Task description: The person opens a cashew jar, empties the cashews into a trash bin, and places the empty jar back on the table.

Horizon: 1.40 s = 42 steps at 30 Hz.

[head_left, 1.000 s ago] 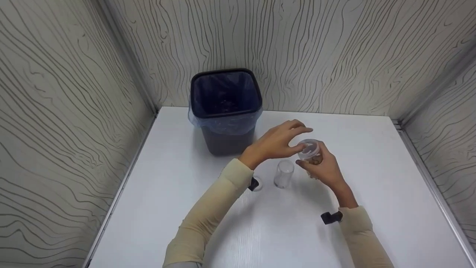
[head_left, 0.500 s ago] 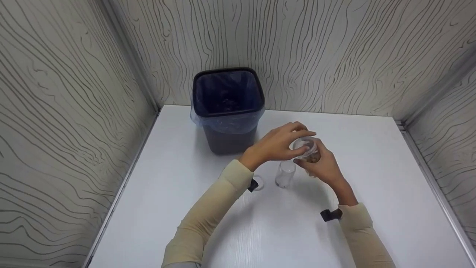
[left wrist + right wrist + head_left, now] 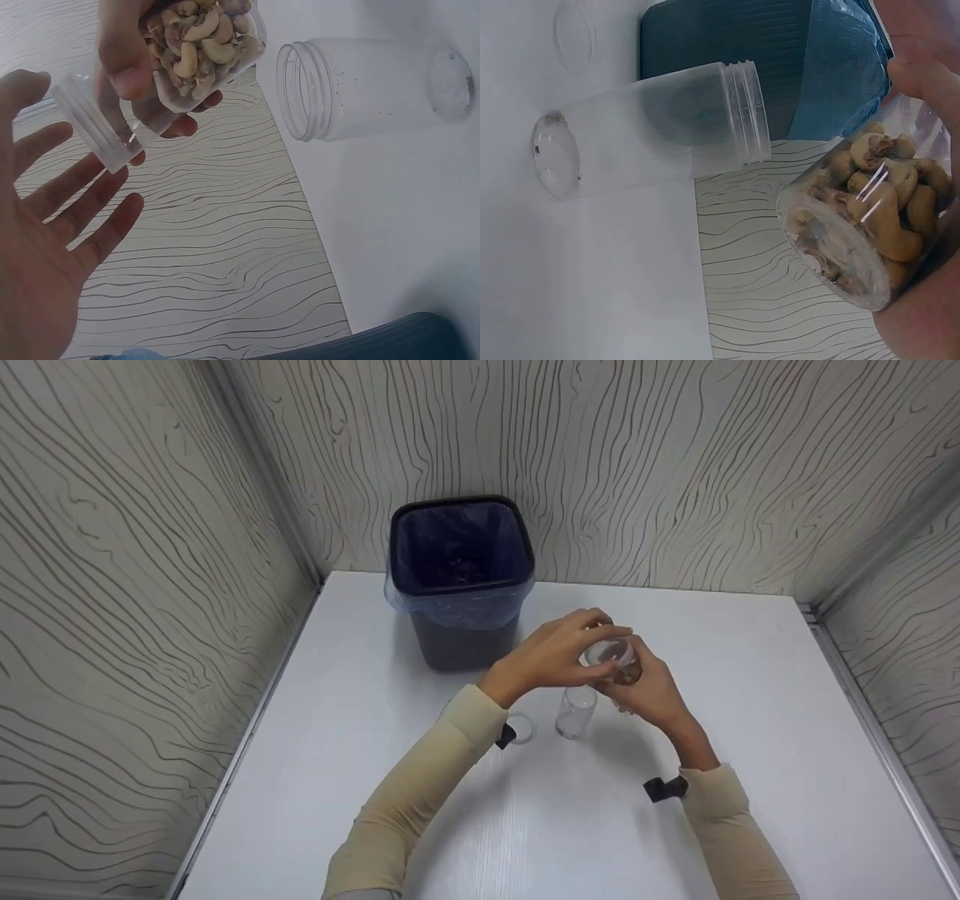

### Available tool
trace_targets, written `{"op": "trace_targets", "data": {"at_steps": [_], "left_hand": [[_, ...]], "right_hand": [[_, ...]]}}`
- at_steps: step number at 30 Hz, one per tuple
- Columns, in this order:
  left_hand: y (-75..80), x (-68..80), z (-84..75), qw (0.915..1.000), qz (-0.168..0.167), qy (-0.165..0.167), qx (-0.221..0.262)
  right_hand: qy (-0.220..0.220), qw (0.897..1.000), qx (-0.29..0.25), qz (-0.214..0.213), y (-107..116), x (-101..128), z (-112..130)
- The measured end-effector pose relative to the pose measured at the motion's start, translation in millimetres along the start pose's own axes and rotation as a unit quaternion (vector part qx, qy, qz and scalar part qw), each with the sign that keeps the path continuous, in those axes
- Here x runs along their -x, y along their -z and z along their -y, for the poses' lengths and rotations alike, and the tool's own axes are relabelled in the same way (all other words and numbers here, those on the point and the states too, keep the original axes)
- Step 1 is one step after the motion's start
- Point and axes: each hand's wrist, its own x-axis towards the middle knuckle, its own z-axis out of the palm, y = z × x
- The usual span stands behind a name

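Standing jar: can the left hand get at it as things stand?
Likely yes: the left hand is close by, fingers spread, and nothing visible blocks the near side of the standing jar.

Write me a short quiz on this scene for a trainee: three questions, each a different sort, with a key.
1. Which hand is wrapped round the body of the nut jar?
2. True or false: the other jar stands upright on the table.
3. Fill in the colour: the bin is lined with a ____ bag.

Key:
1. The right hand.
2. True.
3. Blue.
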Motion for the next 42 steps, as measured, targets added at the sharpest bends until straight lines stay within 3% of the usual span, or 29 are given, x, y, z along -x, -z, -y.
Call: {"op": "trace_targets", "data": {"at_steps": [11,29,42], "left_hand": [[-2.0,3.1,2.3,0.9999,0.007,0.003,0.009],[-5.6,4.1,1.7,0.9988,0.009,-0.012,0.046],[-5.5,5.7,1.1,0.9987,0.009,-0.012,0.049]], "right_hand": [[-0.001,0.999,0.031,0.006,-1.8,-2.6,4.4],[0.030,0.999,-0.021,0.010,-5.1,-3.8,1.5],[0.026,1.000,-0.012,0.006,-7.6,-3.2,3.3]]}}
